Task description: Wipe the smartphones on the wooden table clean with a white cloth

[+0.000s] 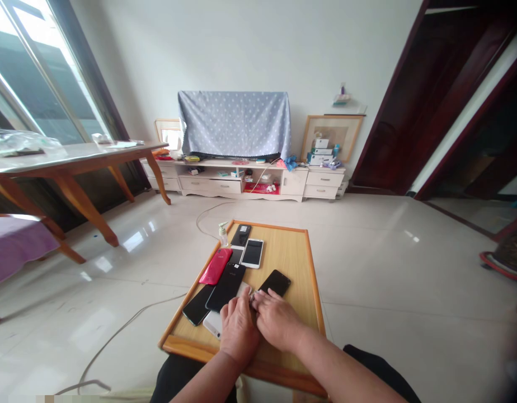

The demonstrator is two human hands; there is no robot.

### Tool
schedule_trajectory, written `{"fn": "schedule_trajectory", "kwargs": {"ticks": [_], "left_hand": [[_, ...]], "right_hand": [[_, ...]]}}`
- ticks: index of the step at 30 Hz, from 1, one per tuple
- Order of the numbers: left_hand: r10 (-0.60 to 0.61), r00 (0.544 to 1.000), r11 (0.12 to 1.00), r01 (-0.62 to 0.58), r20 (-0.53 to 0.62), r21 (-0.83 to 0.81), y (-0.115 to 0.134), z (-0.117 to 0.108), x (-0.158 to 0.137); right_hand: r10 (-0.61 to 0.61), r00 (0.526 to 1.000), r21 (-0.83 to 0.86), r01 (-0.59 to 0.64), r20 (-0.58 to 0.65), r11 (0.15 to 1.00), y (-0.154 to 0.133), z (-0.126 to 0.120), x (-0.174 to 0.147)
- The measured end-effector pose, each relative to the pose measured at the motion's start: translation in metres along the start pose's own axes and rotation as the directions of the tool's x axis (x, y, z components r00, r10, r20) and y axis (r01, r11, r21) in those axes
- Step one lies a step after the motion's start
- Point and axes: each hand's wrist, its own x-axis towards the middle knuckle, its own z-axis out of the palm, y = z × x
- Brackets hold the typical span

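My left hand (238, 330) and my right hand (278, 320) meet over the near part of a small wooden table (290, 246). The fingers of both are closed together at a small thing that I cannot make out. Just beyond my right fingers lies a black smartphone (277, 281). Left of my left hand, a dark blue-black smartphone (226, 286) overlaps another black smartphone (197, 305), and a white smartphone (214, 323) lies partly hidden by the hand. Farther up are a red smartphone (216, 266), a white-framed smartphone (253, 253) and a dark smartphone (241, 234).
A small pump bottle (223, 235) stands at the table's left edge. Cables (135, 324) run over the tiled floor on the left. A long dining table (74, 157) is at the left, a low white cabinet (294, 183) with a cloth-covered object (235, 123) by the wall.
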Motion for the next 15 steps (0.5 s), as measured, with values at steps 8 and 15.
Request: {"fn": "schedule_trajectory", "kwargs": {"ticks": [8, 15], "left_hand": [[-0.005, 1.000, 1.000, 0.005, -0.021, 0.003, 0.005, -0.001, -0.002], [-0.003, 1.000, 1.000, 0.003, 0.002, 0.031, 0.006, -0.004, 0.000]], "right_hand": [[0.261, 0.962, -0.001, -0.262, -0.077, 0.965, 0.041, -0.010, 0.012], [0.057, 0.998, 0.080, -0.054, -0.034, 0.995, 0.019, 0.001, 0.010]]}}
